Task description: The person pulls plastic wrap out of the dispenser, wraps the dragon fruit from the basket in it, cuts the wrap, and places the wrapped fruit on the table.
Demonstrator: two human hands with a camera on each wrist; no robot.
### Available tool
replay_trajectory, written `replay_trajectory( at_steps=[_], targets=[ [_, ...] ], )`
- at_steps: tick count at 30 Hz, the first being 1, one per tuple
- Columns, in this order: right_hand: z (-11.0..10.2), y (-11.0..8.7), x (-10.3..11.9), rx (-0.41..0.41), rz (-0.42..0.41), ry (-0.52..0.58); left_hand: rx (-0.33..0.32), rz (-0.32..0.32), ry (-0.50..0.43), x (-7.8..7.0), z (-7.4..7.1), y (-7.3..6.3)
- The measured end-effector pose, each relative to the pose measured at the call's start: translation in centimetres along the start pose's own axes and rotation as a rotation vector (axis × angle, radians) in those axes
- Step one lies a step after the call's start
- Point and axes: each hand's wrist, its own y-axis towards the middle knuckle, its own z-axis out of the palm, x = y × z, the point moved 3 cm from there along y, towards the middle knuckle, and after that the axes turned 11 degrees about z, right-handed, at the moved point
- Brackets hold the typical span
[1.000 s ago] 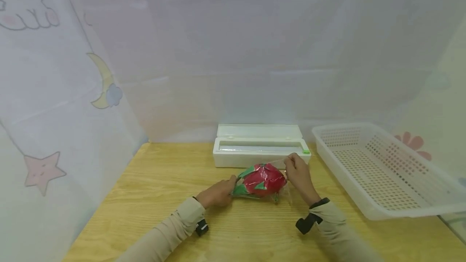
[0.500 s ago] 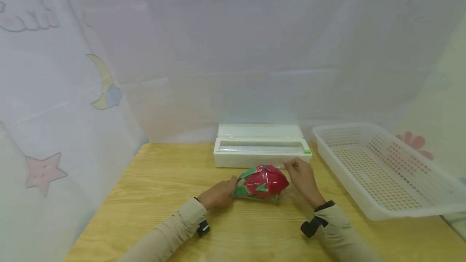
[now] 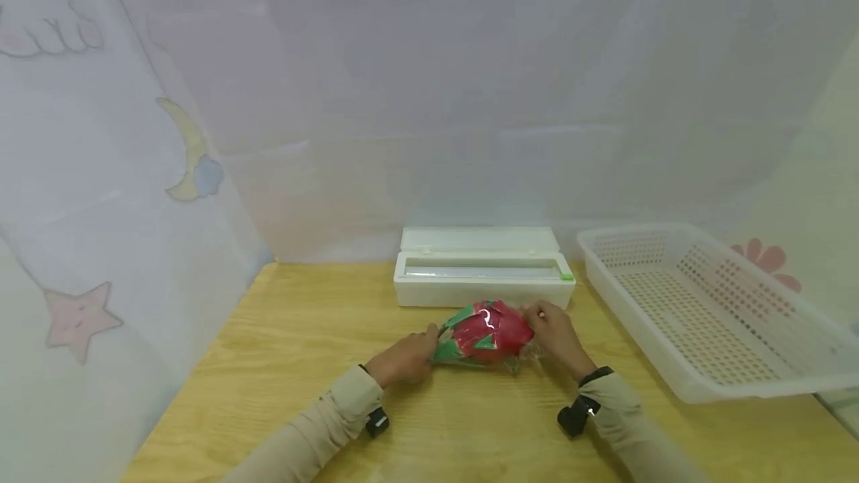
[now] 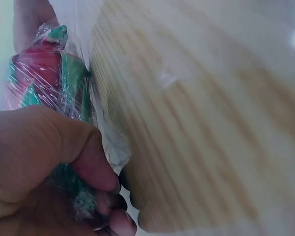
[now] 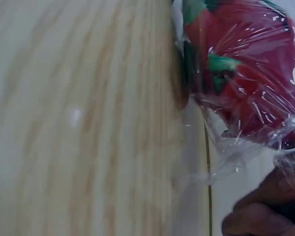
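Observation:
A red and green dragon fruit (image 3: 493,334) wrapped in clear cling film lies between the two hands near the middle of the table. My left hand (image 3: 409,358) pinches the green leafy end, thumb over curled fingers in the left wrist view, with gathered film (image 4: 83,204) showing between them. At the other end, my right hand (image 3: 553,330) pinches the film beside the red tip. In the right wrist view, loose film (image 5: 236,157) stretches from the fruit toward the curled right fingers (image 5: 255,219).
Behind the fruit stands a white cling film dispenser (image 3: 483,294) with its lid raised and a small green slider at its right end. A white perforated plastic basket (image 3: 644,341) sits at the right of the wooden table (image 3: 309,311). A printed curtain (image 3: 403,95) hangs behind.
My right hand drew away from the fruit's tip and down, then came back to it, pinching film there. My left hand has kept its hold on the leafy end.

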Motion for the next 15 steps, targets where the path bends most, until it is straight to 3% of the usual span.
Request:
replay_trajectory(
  at_steps=[5,8,11,15],
  targets=[
    [0.5,0.6,-0.6,0.229,0.109,0.14,-0.014,-0.02,0.014,-0.6,-0.2,-0.1],
    [0.7,0.7,-0.7,0.263,0.13,0.178,-0.031,-0.009,0.006,-0.9,-0.4,-0.2],
    [0.7,0.8,-0.6,0.206,0.107,0.129,-0.044,-0.005,0.015,-1.0,-0.7,-0.3],
    [-0.3,1.1,-0.6,0.02,0.024,-0.105,-0.049,-0.016,0.028,-1.1,-0.9,-0.2]
  ],
)
